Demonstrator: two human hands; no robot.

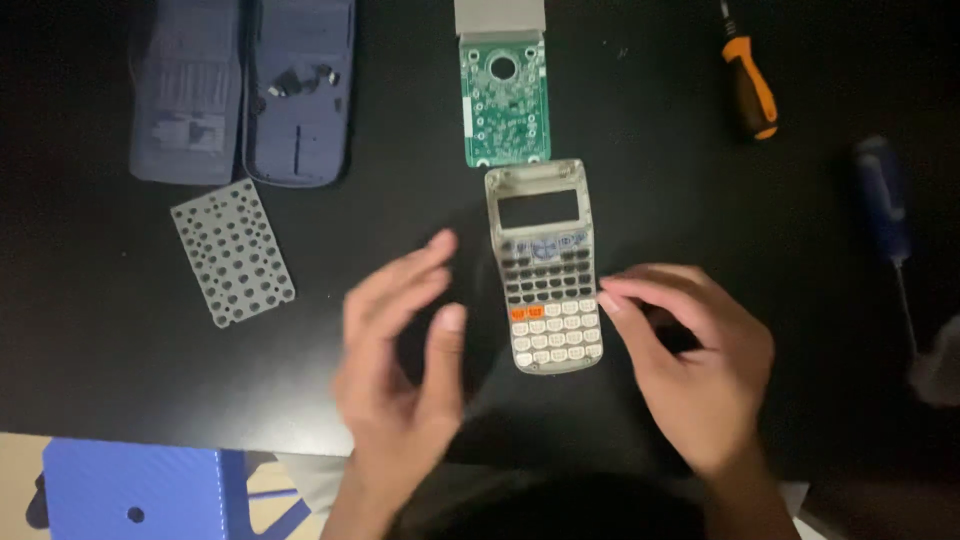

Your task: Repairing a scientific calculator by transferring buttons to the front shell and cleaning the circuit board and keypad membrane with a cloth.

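Black table (700, 180) bears calculator front (545, 270), circuit board (505, 100), screwdrivers.

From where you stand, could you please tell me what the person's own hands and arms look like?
Both the left hand and the right hand are bare: no gloves, rings or watch show. The wrists are bare too, with no sleeve in view. The fingers have short, plain nails.
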